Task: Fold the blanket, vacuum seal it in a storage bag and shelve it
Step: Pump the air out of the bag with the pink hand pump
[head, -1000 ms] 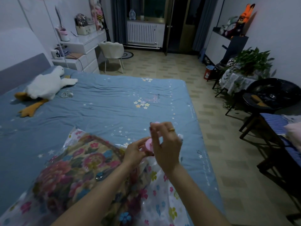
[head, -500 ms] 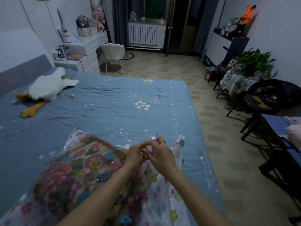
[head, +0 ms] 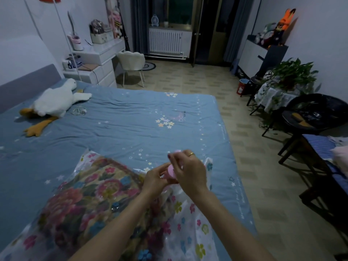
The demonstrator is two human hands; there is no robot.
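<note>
A folded flower-patterned blanket (head: 82, 200) lies inside a clear storage bag printed with small flowers (head: 190, 228), on the blue bed (head: 120, 125) at the near left. A round pink valve (head: 171, 171) sits on the bag's raised top. My left hand (head: 154, 180) holds the valve from the left with curled fingers. My right hand (head: 188, 170), wearing a ring, pinches the valve's pink cap from above and the right. Most of the valve is hidden between the two hands.
A white goose plush (head: 54, 102) and a small cable (head: 79, 111) lie near the headboard. A white desk (head: 99, 59) and chair (head: 131, 63) stand beyond the bed. Right of the bed are tiled floor (head: 244, 166), a black chair (head: 316, 115), a plant (head: 293, 74) and a dark bench (head: 323, 162).
Both hands dipped to the bag half a second ago and have risen slightly again, still working the pink valve. My right hand's fingers have shifted on the cap.
</note>
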